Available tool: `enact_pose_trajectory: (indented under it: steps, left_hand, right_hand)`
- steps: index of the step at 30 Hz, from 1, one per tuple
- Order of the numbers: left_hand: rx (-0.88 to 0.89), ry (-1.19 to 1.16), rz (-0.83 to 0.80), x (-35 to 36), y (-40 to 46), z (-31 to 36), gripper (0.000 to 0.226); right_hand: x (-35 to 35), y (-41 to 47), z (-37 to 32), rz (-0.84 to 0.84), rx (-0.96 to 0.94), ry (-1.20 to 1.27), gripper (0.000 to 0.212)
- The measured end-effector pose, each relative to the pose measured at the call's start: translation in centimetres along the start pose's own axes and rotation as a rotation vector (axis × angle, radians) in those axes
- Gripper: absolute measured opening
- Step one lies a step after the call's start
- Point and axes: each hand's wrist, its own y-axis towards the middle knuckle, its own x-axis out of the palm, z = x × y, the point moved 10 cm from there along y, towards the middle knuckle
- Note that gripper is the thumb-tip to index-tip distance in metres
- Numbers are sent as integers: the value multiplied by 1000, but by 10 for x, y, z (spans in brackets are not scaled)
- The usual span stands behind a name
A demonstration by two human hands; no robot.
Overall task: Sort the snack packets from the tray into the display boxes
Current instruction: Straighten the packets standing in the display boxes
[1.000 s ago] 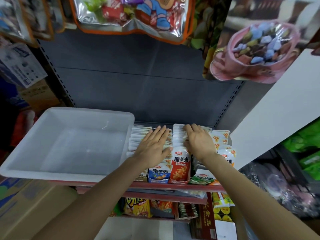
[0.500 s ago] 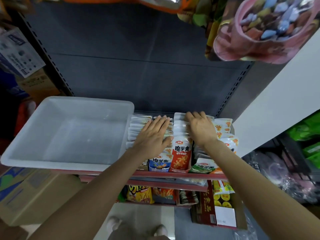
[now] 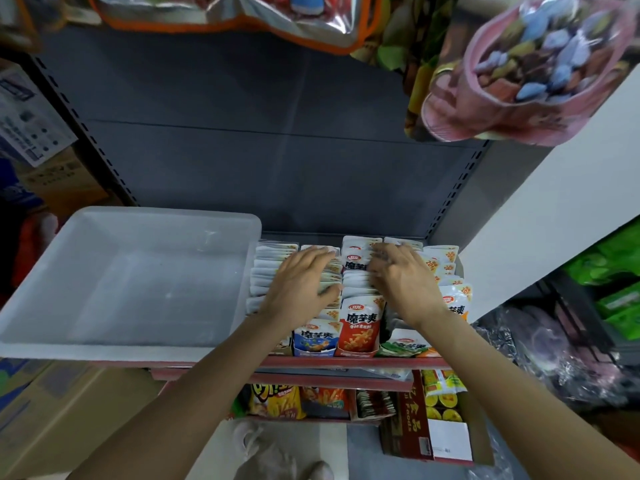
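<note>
On the red-edged store shelf [image 3: 346, 362], a translucent white plastic tray [image 3: 131, 282] sits at the left with nothing visible inside it, and just beside its right wall stand cardboard display boxes packed with upright rows of small snack packets [image 3: 356, 271], their white top edges showing. The left hand [image 3: 300, 284] lies palm down with fingers straight and spread, resting on the tops of the packets in the second row from the tray; the blue-fronted packet [image 3: 316, 339] at the near end of that row faces outward in its blue display box [image 3: 314, 351]. The right hand [image 3: 403, 277] is over the neighbouring rows to the right, its fingertips blurred where they meet the packets beside the red row, so I cannot tell whether they press flat or pinch a packet. A red-fronted packet with orange strips printed on it [image 3: 361, 325] stands at the near end of the red display box [image 3: 358, 352], between the two wrists. Farther right, a green-fronted packet [image 3: 403, 345] lies tilted at the shelf's near edge, and orange-and-white packets [image 3: 453, 296] fill the rightmost row. Behind the shelf rises a dark grey back panel [image 3: 277, 150]. Hanging overhead at the far right is a pink-printed bag of wrapped sweets [image 3: 540, 71]. Below the shelf a lower tier holds yellow snack bags [image 3: 273, 398].
</note>
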Motion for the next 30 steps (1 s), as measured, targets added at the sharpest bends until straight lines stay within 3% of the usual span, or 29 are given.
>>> enact_pose_trajectory:
  steps: [6, 12, 15, 17, 21, 25, 30]
  left_hand:
    - [58, -125, 87, -18, 37, 14, 31]
    - [25, -174, -45, 2, 65, 9, 41]
    - [-79, -273, -179, 13, 74, 0, 48]
    - [-66, -287, -231, 16, 78, 2, 39]
    - [-82, -335, -216, 10, 79, 0, 25]
    - [-55, -329, -228, 8, 69, 2, 38]
    - [-6, -163, -225, 25, 70, 1, 42]
  right_hand:
    - [11, 11, 3, -39, -26, -3, 30]
    - [9, 10, 5, -148, -9, 115, 23]
    - [12, 18, 7, -279, 6, 40, 33]
    - [15, 23, 7, -326, -18, -28, 29]
    - [6, 30, 5, -170, -5, -144, 11]
    - [1, 23, 2, -18, 21, -184, 25]
    - [-3, 20, 3, 16, 63, -139, 38]
